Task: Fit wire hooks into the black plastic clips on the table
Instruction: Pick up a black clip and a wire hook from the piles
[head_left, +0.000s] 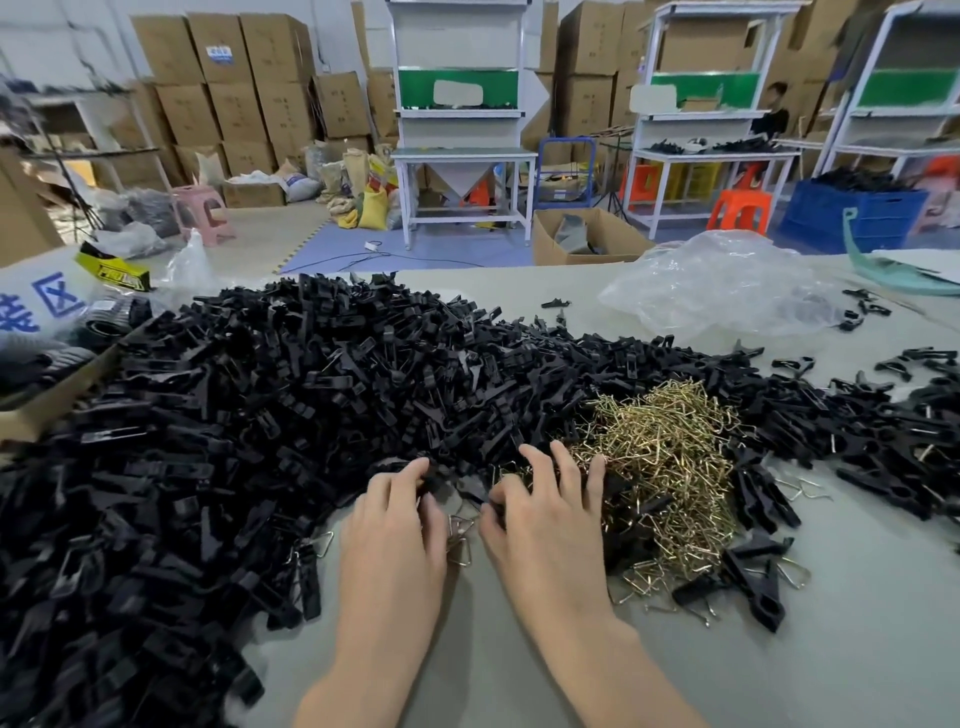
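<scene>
On the desk (779, 675), fingers of the left hand (395, 519) pinch a clip (434, 480) at the edge of the black clips (260, 415) heap. Those of the right hand (545, 530) curl over the wire hooks (670, 457), grasp unclear. Best isolate one hook and align it squarely.

Grey-green surface (857, 597) here, buried across the left and middle under a huge heap of black plastic clips (234, 415). Tucked against the heap's near right side is a brassy tangle of wire hooks (670, 457). More clips scatter off right, and a crumpled clear plastic bag (727, 291) sits beyond
</scene>
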